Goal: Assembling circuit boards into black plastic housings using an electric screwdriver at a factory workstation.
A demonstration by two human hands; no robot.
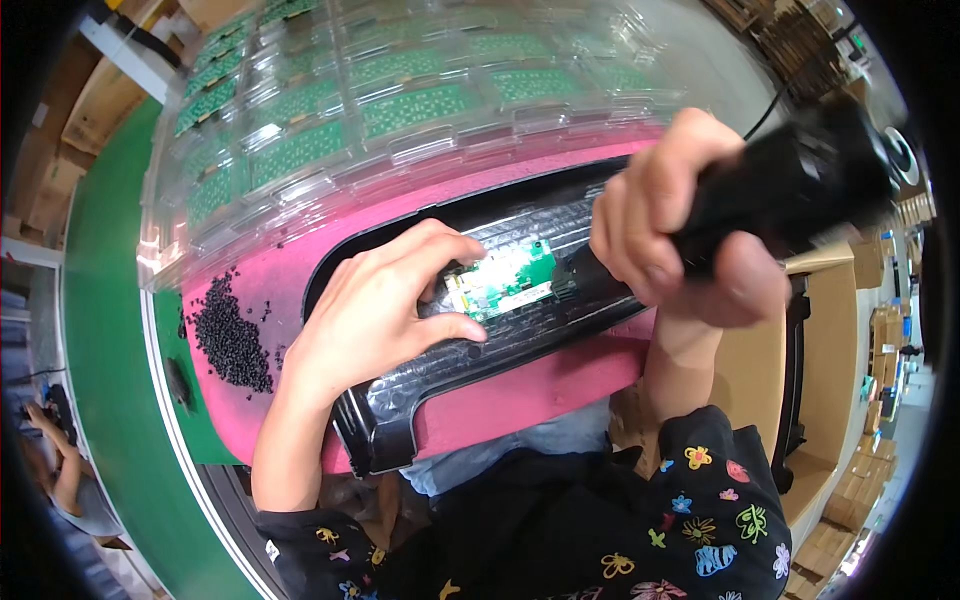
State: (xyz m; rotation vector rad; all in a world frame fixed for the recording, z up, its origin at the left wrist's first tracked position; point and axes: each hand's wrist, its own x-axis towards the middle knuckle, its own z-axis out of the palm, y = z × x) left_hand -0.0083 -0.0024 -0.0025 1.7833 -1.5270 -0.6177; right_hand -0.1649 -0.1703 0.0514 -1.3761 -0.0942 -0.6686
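Note:
A long black plastic housing (400, 385) lies across the pink mat, its inner side up. Inside it sits a small green circuit board (530, 270), partly washed out by glare. My left hand (375, 290) rests on the housing, thumb and forefinger curved around the two long edges of the board's left end. Just right of the board, my right hand (670, 210) is wrapped round a thick black power screwdriver (790, 185), slightly blurred. Its back end points up to the right. The tool's tip is dark and hard to make out against the housing.
Clear plastic trays (420, 150) with several green boards stand beyond the pink mat (510, 405). A pile of small black screws (228, 335) lies at its left. An open cardboard box (815, 400) holding a black part stands at right. Another person (70, 470) is far left.

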